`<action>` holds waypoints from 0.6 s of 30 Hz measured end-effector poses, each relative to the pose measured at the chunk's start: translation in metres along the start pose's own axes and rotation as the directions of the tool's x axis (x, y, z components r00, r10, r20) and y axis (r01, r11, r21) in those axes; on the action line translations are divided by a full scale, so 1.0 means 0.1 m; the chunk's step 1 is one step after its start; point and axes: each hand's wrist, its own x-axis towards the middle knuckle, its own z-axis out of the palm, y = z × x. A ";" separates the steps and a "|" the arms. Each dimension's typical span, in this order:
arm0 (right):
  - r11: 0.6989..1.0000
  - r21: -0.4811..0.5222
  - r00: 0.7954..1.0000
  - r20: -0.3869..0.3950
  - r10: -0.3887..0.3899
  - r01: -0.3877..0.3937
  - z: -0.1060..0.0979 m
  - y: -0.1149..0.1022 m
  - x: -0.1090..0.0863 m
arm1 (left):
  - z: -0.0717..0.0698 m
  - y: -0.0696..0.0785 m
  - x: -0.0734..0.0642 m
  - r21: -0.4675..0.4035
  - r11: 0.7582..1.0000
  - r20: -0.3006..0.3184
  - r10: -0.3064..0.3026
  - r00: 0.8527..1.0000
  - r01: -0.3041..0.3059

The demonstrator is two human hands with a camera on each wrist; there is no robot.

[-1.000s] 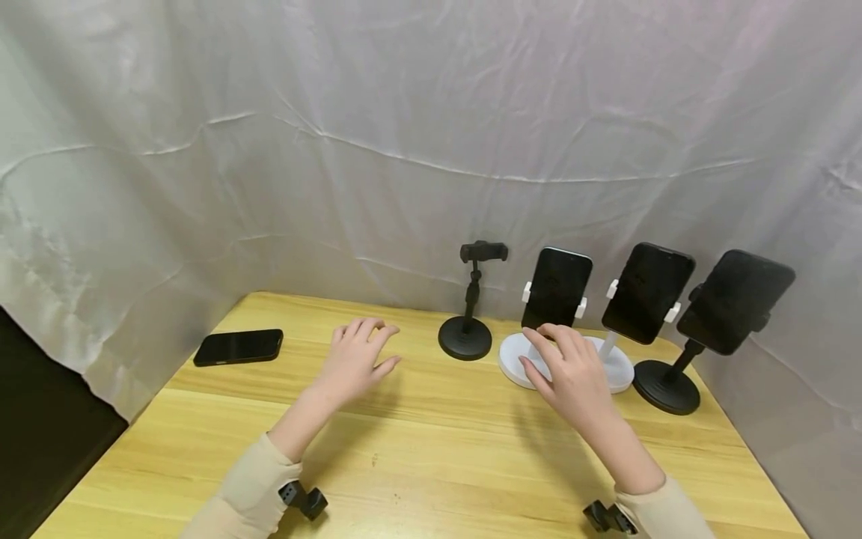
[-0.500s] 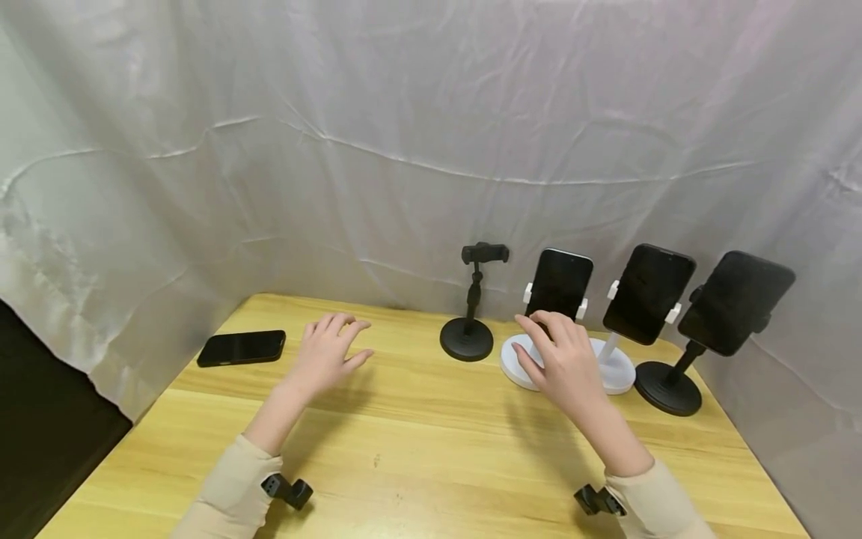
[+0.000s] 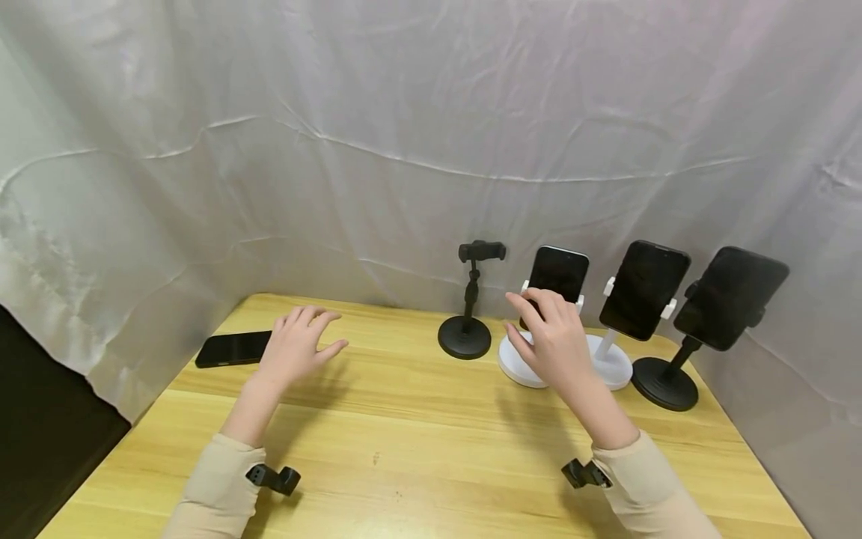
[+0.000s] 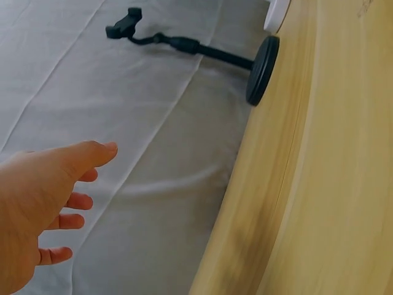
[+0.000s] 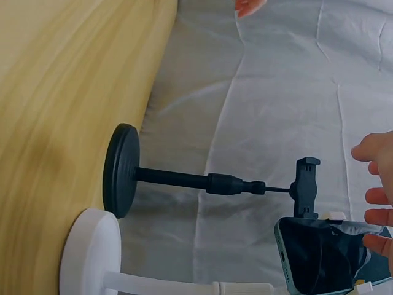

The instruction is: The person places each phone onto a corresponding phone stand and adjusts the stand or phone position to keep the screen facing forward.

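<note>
My left hand (image 3: 294, 346) hovers over the left of the table, fingers relaxed and holding nothing. It overlaps the right end of a black smartphone (image 3: 229, 349) lying flat there. An unloaded black phone stand (image 3: 466, 335) with a small clamp on top stands at the back, between my hands. My right hand (image 3: 554, 335), fingers loosely bent and holding nothing, is in front of a white phone stand (image 3: 517, 367) whose clamp bears a dark smartphone (image 3: 560, 271). In the right wrist view that same smartphone (image 5: 316, 255) shows beside my fingertips.
Further right, another white stand (image 3: 614, 367) holds a second upright smartphone (image 3: 644, 290). A black stand (image 3: 665, 383) beside it holds a third (image 3: 731, 298). A pale grey curtain (image 3: 404, 150) hangs behind the wooden table (image 3: 431, 464). Each sleeve carries a small black camera mount.
My left hand has moved left across the table until it overlaps the lying smartphone. My right hand has shifted slightly left and up in the head view. The stands stay in place.
</note>
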 end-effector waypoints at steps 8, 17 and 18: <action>1.000 -0.015 1.000 0.022 0.017 -0.016 0.06 0.01 0.12 | -0.02 -0.21 -0.04 0.003 1.000 -0.049 -0.028 0.998 0.028; 1.000 -0.026 1.000 0.013 0.015 -0.015 0.16 0.01 0.24 | -0.05 -0.44 -0.09 0.005 0.995 -0.047 -0.100 0.994 0.101; 0.999 -0.028 1.000 0.013 0.017 -0.017 0.17 0.01 0.25 | -0.05 -0.47 -0.10 0.006 0.994 -0.046 -0.108 0.993 0.108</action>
